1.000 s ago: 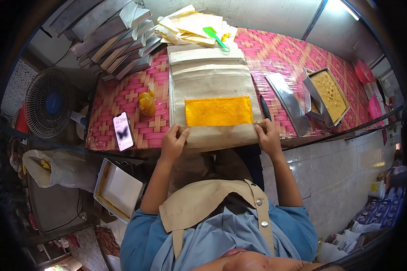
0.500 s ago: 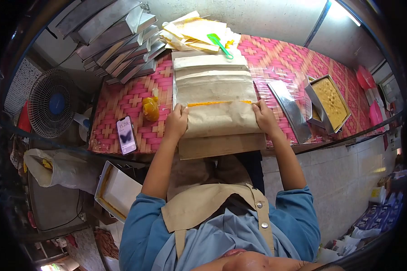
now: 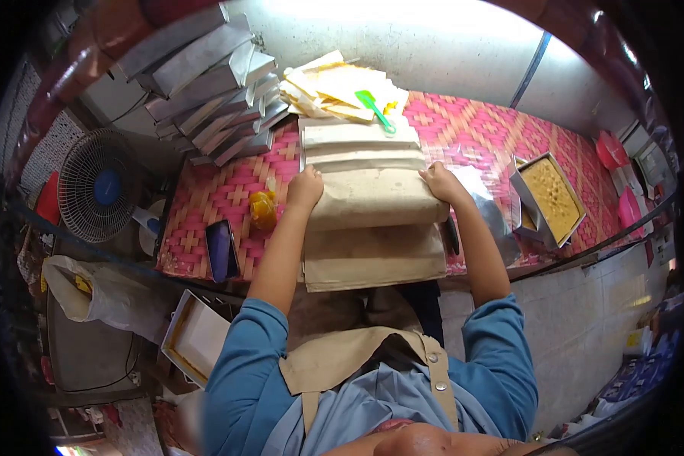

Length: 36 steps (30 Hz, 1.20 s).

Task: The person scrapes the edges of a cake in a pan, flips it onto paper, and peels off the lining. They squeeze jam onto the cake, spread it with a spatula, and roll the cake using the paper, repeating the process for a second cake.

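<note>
A sheet of brown baking paper (image 3: 378, 199) is folded over in a rounded bulge in front of me; whatever lies under it is hidden. My left hand (image 3: 305, 188) is closed on the fold's far left corner, fingers curled. At the far right corner my right hand (image 3: 441, 183) grips the same paper. Beyond the fold, more creased paper lies flat. A green spatula (image 3: 375, 112) rests at its far end, by a pile of stained paper sheets (image 3: 334, 83). The near flap of the paper reaches the table edge.
On the pink woven-pattern table cover (image 3: 205, 197) are a phone (image 3: 221, 251) and a bag of orange filling (image 3: 263, 210). Metal pans (image 3: 205, 99) are stacked at far left. A cake in a tin (image 3: 552, 196) and a shiny metal piece (image 3: 482, 209) lie right. A fan (image 3: 99, 182) stands left.
Both hands have moved away from me, carrying the paper's edge over. The orange strip along that edge is now covered. The phone screen has gone dark, and the camera view has shifted.
</note>
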{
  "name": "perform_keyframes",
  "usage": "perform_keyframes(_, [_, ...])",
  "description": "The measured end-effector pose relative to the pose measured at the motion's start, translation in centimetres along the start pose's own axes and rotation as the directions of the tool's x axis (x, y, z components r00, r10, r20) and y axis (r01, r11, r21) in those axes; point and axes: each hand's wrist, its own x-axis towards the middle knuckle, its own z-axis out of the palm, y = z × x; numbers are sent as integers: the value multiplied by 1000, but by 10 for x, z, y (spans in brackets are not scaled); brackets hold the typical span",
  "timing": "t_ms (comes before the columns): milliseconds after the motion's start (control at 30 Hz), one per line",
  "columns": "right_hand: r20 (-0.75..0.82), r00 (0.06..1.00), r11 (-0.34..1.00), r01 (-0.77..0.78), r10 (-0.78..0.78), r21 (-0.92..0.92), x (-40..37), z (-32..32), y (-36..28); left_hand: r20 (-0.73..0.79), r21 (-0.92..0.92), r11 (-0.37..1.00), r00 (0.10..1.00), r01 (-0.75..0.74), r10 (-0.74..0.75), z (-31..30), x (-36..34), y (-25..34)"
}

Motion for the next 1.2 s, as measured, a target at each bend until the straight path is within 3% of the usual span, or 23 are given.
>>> perform_keyframes(67, [-365,889,945,181,-276,-273,-14,-3,-21,-3,6,1000,1000,10,-10,4,14,-2])
perform_keyframes(133, [-375,810,889,373,-451,-264,-41,7,-63,30,62,997,998,47,-49,6,25,-2])
perform_keyframes(200, [-119,707,670,585,-698,-457,-78,35,-85,47,65,997,998,47,-50,4,39,-7])
perform_keyframes(267, [-172,662,642,576,-729,-505,-80,55,-86,118,239,954,981,-179,155,-2,50,-11])
perform_keyframes(300, [-210,612,610,570,-762,-551,-75,61,-84,-37,-75,978,980,193,-196,-11,44,4])
perform_keyframes(333, [-215,609,609,566,-763,-556,-65,63,-83,-41,-78,980,981,185,-189,-18,35,15])
perform_keyframes(367, [-157,695,670,571,-702,-475,-50,61,-84,-322,-96,989,944,-111,75,-23,26,21])
perform_keyframes(400, [-86,767,730,562,-636,-389,-36,58,-85,-571,-27,921,762,-389,305,-26,12,26])
perform_keyframes(467, [38,826,786,549,-563,-284,-11,47,-94,-274,-142,882,874,-450,402,-40,-58,51])
perform_keyframes(500, [177,864,823,503,-471,-265,1,40,-100,63,-114,873,873,-474,483,-39,-82,59])
perform_keyframes(533, [312,877,856,448,-365,-258,9,35,-104,68,-62,790,787,-610,613,-21,-110,51])
perform_keyframes(600, [341,882,865,424,-326,-269,15,30,-110,427,-49,860,768,-508,478,-13,-148,50])
perform_keyframes(733, [384,895,896,345,-225,-279,20,42,-105,214,-139,922,898,-362,384,3,-143,36])
perform_keyframes(800, [359,820,844,518,-446,-137,17,62,-85,242,-285,949,948,-133,205,-8,-123,41])
perform_keyframes(867, [548,629,619,749,-551,-237,-7,51,-95,204,-438,892,953,-114,222,11,-96,19])
perform_keyframes(900, [585,725,807,558,-363,-191,-48,20,-115,231,-400,911,950,-105,211,0,-88,31])
perform_keyframes(933, [579,731,845,518,-361,-128,-34,67,-86,318,-338,935,922,-109,222,-12,-79,42])
perform_keyframes(967, [492,836,963,144,-242,228,-65,53,-90,368,-297,941,891,-160,267,-17,-69,51])
perform_keyframes(1000, [470,698,842,452,-540,296,-28,124,-43,420,-269,947,863,-177,280,-11,-54,50])
perform_keyframes(1033, [507,715,863,487,-481,131,-67,79,-67,496,-276,941,810,-194,313,-9,-43,51])
perform_keyframes(1067, [412,772,873,396,-484,283,-76,94,-52,564,-277,939,757,-203,330,-9,-33,54])
perform_keyframes(1133, [553,751,822,-24,-361,569,-127,27,-66,604,-282,915,687,-288,403,-6,-19,61])
perform_keyframes(1200, [400,875,718,-91,-273,690,-121,11,-32,642,-277,894,624,-353,446,-9,-14,69])
